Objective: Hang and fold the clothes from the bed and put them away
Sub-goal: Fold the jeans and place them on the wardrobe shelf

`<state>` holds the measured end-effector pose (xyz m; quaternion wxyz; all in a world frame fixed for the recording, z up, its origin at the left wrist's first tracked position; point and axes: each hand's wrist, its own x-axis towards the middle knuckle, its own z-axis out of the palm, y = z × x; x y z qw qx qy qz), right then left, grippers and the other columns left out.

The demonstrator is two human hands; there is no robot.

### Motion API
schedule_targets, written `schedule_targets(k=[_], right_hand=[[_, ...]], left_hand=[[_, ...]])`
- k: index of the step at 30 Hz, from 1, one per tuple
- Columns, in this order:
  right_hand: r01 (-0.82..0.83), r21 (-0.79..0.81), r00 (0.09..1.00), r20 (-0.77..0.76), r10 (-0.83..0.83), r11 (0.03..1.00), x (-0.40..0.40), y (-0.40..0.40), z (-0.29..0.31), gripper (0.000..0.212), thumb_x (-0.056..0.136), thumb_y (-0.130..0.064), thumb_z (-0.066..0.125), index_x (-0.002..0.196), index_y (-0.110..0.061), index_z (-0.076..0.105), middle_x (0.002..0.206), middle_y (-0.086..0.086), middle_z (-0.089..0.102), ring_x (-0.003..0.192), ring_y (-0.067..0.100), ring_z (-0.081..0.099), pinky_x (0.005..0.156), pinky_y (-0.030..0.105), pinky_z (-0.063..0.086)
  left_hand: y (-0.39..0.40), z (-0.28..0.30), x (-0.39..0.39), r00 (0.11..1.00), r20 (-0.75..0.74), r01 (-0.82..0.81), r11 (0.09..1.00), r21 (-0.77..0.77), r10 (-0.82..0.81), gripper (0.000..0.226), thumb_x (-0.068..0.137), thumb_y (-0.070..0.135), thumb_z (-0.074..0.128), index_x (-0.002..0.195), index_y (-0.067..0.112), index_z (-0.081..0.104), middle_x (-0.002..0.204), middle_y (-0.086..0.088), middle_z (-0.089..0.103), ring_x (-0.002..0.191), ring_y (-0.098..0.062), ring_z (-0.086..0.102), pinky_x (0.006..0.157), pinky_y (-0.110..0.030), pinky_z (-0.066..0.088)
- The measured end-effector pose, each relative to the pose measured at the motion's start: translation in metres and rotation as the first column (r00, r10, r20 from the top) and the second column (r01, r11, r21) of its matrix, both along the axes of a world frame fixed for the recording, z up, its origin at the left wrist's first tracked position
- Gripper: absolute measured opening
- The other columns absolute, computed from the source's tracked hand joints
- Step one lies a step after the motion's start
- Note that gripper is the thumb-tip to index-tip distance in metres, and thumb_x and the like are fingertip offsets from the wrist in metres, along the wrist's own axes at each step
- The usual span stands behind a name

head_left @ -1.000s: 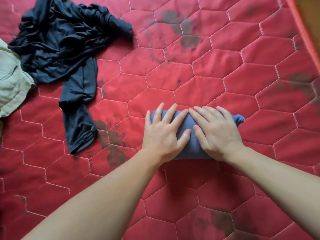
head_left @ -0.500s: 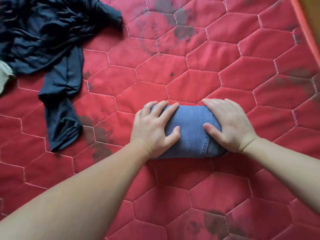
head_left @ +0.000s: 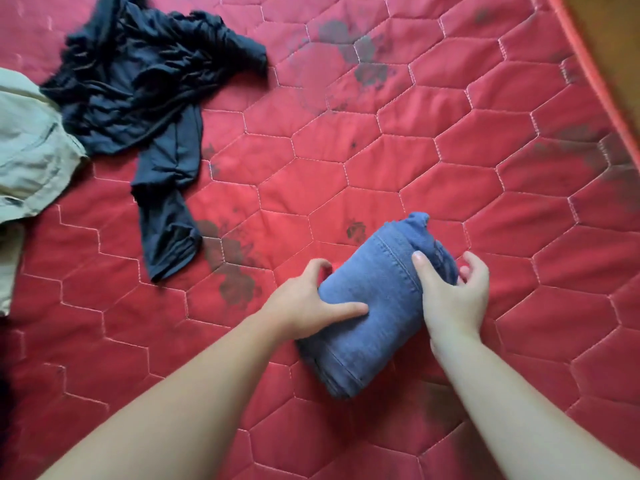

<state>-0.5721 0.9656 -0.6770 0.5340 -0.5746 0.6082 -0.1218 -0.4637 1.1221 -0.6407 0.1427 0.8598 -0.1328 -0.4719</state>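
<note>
We are at the folding step, with a blue denim garment (head_left: 372, 306) already rolled into a tight bundle on the red quilted bed (head_left: 450, 174). The bundle lies at about five o'clock from the middle of the view, its long axis running from seven o'clock up to one o'clock. Our left hand (head_left: 304, 306) grips its left flank, thumb laid across the top and fingers curled down the far side. Our right hand (head_left: 453, 296) clasps the upper right end, thumb on the seam and fingers wrapped around the loose, bunched edge. Both hands hold the same roll; neither is free.

We judge the fold nearly done. The next move calls for tucking that ragged end at one o'clock so the roll stays closed, then lifting it with both hands without letting it slacken.

A crumpled dark navy garment (head_left: 145, 84) at ten o'clock and a beige garment (head_left: 27, 157) at nine o'clock are not yet folded.
</note>
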Motion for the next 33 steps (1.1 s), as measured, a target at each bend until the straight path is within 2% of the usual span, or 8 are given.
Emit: schedule_targets(k=[4,7,9,16,23,28,31,33], right_hand=[[0.127,0.265,0.988,0.048,-0.144,0.956,-0.031,0.046,0.01,0.071,0.057,-0.061,0.08,0.115,-0.024,0.06,0.105,-0.005,0.07,0.093,0.013,0.069,0.087,0.041,0.056],[0.058,0.398,0.995,0.055,-0.087,0.915,-0.047,0.056,0.019,0.038,0.075,-0.04,0.08,0.102,-0.018,0.065,0.089,-0.006,0.074,0.073,0.008,0.071,0.059,0.025,0.055],[-0.022,0.417,0.994,0.105,-0.024,0.909,-0.043,0.047,0.023,0.036,0.075,-0.031,0.082,0.103,-0.014,0.066,0.086,-0.004,0.075,0.071,0.008,0.072,0.054,0.022,0.054],[-0.441,0.222,0.882,0.287,0.374,0.87,0.018,0.013,0.075,0.03,0.076,-0.025,0.08,0.101,-0.013,0.07,0.091,-0.004,0.076,0.076,0.006,0.071,0.062,0.02,0.054],[-0.806,0.172,0.585,0.373,0.72,0.566,0.068,0.011,0.189,0.029,0.083,-0.028,0.072,0.108,-0.014,0.067,0.105,-0.001,0.075,0.096,0.015,0.071,0.085,0.03,0.056],[-0.796,0.118,0.582,0.416,0.699,0.593,0.076,0.046,0.294,0.059,0.066,-0.047,0.084,0.114,-0.021,0.062,0.11,0.0,0.073,0.097,0.017,0.071,0.089,0.042,0.055],[-0.791,0.162,0.588,0.467,0.66,0.59,0.071,0.075,0.364,0.044,0.075,-0.054,0.07,0.111,-0.029,0.062,0.102,-0.008,0.074,0.095,0.015,0.07,0.091,0.044,0.053],[-0.73,0.156,0.637,0.506,0.581,0.665,0.074,0.091,0.411,0.04,0.078,-0.052,0.069,0.108,-0.028,0.06,0.101,-0.006,0.071,0.092,0.017,0.067,0.088,0.044,0.051]], left_hand=[[0.011,-0.006,-0.036,0.979,-0.084,-0.186,0.982,-0.02,0.184,0.074,0.054,0.082,0.068,0.106,0.031,0.054,0.097,0.016,0.065,0.092,-0.01,0.063,0.085,-0.034,0.05],[0.013,-0.01,-0.046,0.91,-0.318,-0.315,0.943,-0.11,0.267,0.05,0.063,0.067,0.076,0.093,0.027,0.072,0.093,0.014,0.075,0.088,-0.004,0.07,0.089,-0.036,0.055],[0.014,-0.006,-0.044,0.857,-0.416,-0.388,0.911,-0.138,0.302,0.036,0.073,0.053,0.078,0.094,0.025,0.075,0.094,0.011,0.076,0.089,-0.005,0.071,0.09,-0.033,0.055],[0.008,0.041,-0.024,0.524,-0.721,-0.792,0.571,-0.216,0.453,0.054,0.072,0.045,0.067,0.115,0.013,0.066,0.109,-0.008,0.073,0.101,-0.023,0.07,0.09,-0.034,0.056],[0.036,0.142,0.008,0.452,-0.818,-0.879,0.333,-0.341,0.356,0.03,0.082,0.03,0.059,0.098,0.012,0.077,0.107,-0.012,0.073,0.093,-0.025,0.071,0.085,-0.037,0.058],[0.06,0.263,0.038,0.509,-0.769,-0.86,0.202,-0.468,0.387,0.04,0.08,0.03,0.059,0.11,0.005,0.069,0.112,-0.017,0.071,0.093,-0.029,0.07,0.093,-0.042,0.052],[0.074,0.34,0.048,0.499,-0.773,-0.839,-0.003,-0.543,0.393,0.042,0.085,0.032,0.058,0.115,0.004,0.067,0.117,-0.02,0.068,0.097,-0.033,0.069,0.093,-0.046,0.053],[0.083,0.385,0.049,0.469,-0.793,-0.82,-0.141,-0.554,0.389,0.046,0.088,0.033,0.059,0.122,0.003,0.063,0.12,-0.021,0.067,0.105,-0.036,0.067,0.099,-0.05,0.049]])
